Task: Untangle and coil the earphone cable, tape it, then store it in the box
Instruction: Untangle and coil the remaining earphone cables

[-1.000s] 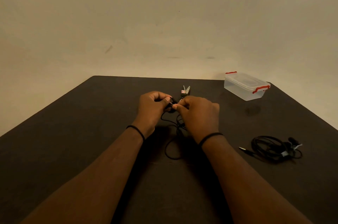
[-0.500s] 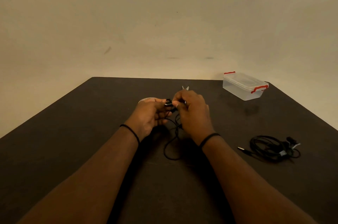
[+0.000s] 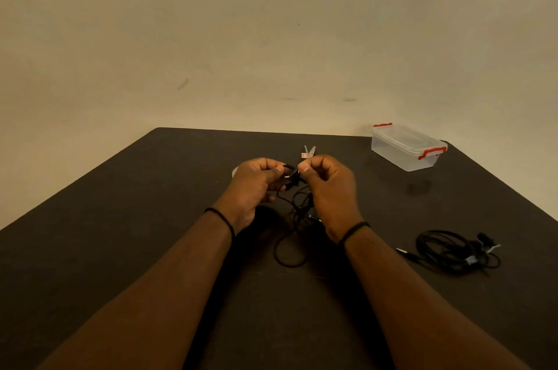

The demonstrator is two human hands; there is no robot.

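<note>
Bare bench (image 3: 126, 249) lies open left of both arms; to the right, a coiled earphone bundle (image 3: 453, 252) and lidded box (image 3: 406, 148) obstruct.

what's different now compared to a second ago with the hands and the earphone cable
The right hand has rolled over, so its curled fingers now face the camera, and the two hands have drawn slightly apart. Both still pinch the black earphone cable, whose loop still lies on the table. The left hand keeps its grip. The box, scissors and coiled second earphone have not moved.
</note>
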